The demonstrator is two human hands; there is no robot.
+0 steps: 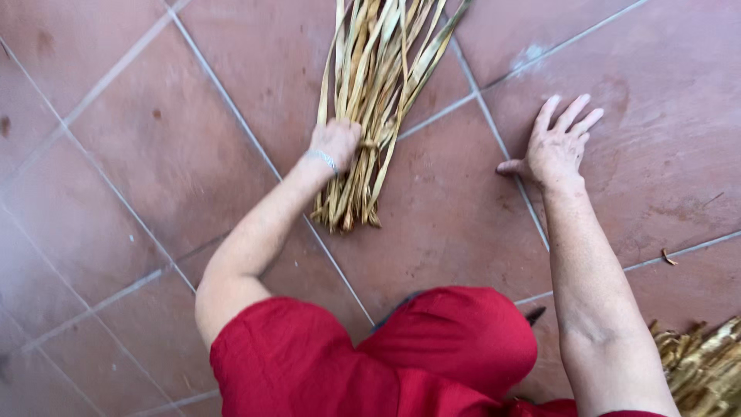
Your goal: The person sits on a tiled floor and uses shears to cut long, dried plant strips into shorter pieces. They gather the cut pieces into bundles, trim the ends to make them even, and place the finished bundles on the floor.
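Note:
A bundle of long dried yellow leaf strips [378,85] lies on the red tiled floor [154,147], its cut ends pointing toward me. My left hand [336,140] is closed around the bundle near its lower end; a thin silver bracelet sits on that wrist. My right hand [557,147] rests flat on a tile to the right of the bundle, fingers spread, holding nothing. Red clothing [386,355] fills the bottom middle of the view.
Another heap of dried strips [702,367] shows at the bottom right corner. A small dry scrap [668,258] lies on the tile near my right forearm. Pale grout lines cross the floor diagonally.

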